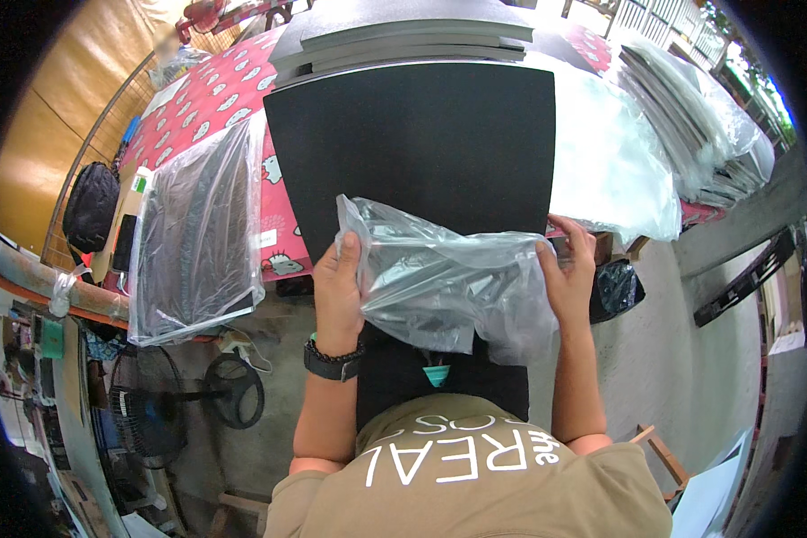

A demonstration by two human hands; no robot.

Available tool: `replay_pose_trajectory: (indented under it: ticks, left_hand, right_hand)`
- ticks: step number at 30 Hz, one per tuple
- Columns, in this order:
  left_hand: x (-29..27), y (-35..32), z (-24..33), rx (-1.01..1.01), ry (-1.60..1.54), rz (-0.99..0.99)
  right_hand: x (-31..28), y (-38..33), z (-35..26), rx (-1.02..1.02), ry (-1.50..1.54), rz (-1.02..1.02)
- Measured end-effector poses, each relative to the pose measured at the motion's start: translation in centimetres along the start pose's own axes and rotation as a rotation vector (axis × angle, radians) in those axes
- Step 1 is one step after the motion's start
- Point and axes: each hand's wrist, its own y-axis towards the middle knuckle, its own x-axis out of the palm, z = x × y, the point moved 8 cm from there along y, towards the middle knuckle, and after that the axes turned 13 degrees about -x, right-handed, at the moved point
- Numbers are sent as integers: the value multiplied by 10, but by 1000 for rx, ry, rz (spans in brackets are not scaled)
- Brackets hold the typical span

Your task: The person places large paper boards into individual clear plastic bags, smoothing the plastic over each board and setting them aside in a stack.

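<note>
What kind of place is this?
Probably a small workshop: stacked boards lie on the table, a dark panel wrapped in plastic is at the left, and the left hand and right hand hold a clear plastic sheet.

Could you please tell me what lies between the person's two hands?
In the head view, clear plastic lies between the left hand and the right hand.

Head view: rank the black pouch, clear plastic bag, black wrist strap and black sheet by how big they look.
1. black sheet
2. clear plastic bag
3. black pouch
4. black wrist strap
</note>
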Motion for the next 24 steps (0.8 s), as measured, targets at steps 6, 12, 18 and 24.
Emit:
replay_pose_trajectory:
  ticks: [6,12,18,24]
  left_hand:
    - [28,-12,-22,-167,198,-278]
    - [5,-19,4,-48,164,-52]
    - [-11,-21,-2,-109,142,-239]
    - [-31,-26,-8,-125,-126,-79]
  right_hand:
    - [56,16,-93,-222,351,-286]
    - [74,15,-27,150,416,-345]
    - [41,13,-2,180,341,-229]
    - [73,-4,-74,-43,181,-346]
